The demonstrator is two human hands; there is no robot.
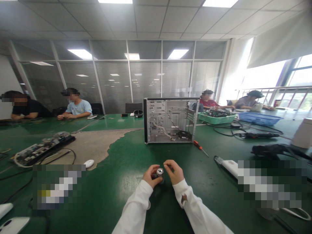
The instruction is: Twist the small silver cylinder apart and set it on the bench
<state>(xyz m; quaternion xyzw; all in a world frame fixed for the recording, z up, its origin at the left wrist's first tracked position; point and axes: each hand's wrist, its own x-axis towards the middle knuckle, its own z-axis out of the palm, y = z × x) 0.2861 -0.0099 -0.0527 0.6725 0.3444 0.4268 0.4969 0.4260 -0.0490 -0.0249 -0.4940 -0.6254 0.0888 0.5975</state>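
Silver canister (160, 172), long axis roughly upright, clamped in left hand (151, 176) over tabletop (131, 156); just left of right hand (175, 173), thumb and finger pinched together, anything between too small to tell

Open computer case (175, 112) and surroundings

The case stands on the green worktop (129, 152), side open, interior exposed. An orange-handled screwdriver (198, 145) lies just beside its lower right corner. Right of the case: a green basket (216, 120) holding electronic parts, then a blue basket (260, 120). Beyond, to the case's left: a dark chair (134, 107).
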